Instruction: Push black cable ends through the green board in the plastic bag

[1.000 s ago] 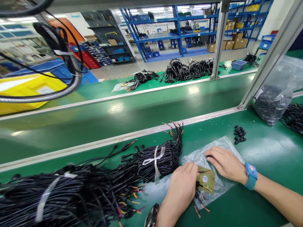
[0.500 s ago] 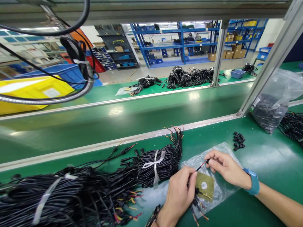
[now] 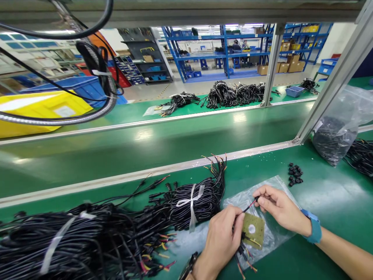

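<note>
A: What did L. hand [image 3: 223, 233] hold?
B: Blk. cable [image 3: 247, 208], gripped at olive pad's [image 3: 258, 226] far-left corner.
A: R. hand [image 3: 281, 208]?
B: Pinched sm. blk. part [image 3: 256, 198] at end of red wire [image 3: 251, 203], beyond pad; clear bag [image 3: 278, 186] lay under pad.

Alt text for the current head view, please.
A person's left hand holds a black cable and the right hand pinches a small black piece at its red wire, above clear plastic on a green bench. Tied cable bundles lie to the left; loose black parts lie beyond the right hand.
</note>
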Tool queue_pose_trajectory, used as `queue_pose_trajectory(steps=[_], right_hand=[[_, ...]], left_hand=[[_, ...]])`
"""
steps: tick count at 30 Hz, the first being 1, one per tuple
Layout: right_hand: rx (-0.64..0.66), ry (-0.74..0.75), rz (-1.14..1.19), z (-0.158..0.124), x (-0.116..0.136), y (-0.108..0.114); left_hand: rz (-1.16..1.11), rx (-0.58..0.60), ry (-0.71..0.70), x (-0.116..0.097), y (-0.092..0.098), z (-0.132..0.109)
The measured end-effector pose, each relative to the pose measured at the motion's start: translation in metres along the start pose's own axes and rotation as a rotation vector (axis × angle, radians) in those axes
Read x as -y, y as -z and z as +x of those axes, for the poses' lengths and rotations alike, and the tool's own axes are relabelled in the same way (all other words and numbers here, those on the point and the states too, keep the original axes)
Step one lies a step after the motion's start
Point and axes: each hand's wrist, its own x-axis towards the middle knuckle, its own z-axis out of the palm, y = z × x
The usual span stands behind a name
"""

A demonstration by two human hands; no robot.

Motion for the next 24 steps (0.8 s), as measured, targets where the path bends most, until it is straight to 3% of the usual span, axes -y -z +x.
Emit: queue_pose_trajectory(steps=[5,12,24], right_hand=[[-0.021,0.081,-0.145,0.000,0.008,0.000],[0.061,0.168,-0.371,-0.008,0.013,-0.006],[0.160,0.322,-0.367,-0.012,0.008,-0.010]], left_hand=[[-0.006,0.003,-0.019,-0.002,0.000,0.001],[0.004,-0.002,-0.064,-0.004,0.002,-0.001],[-0.053,-0.035,-0.073,-0.007,0.000,-0.002]])
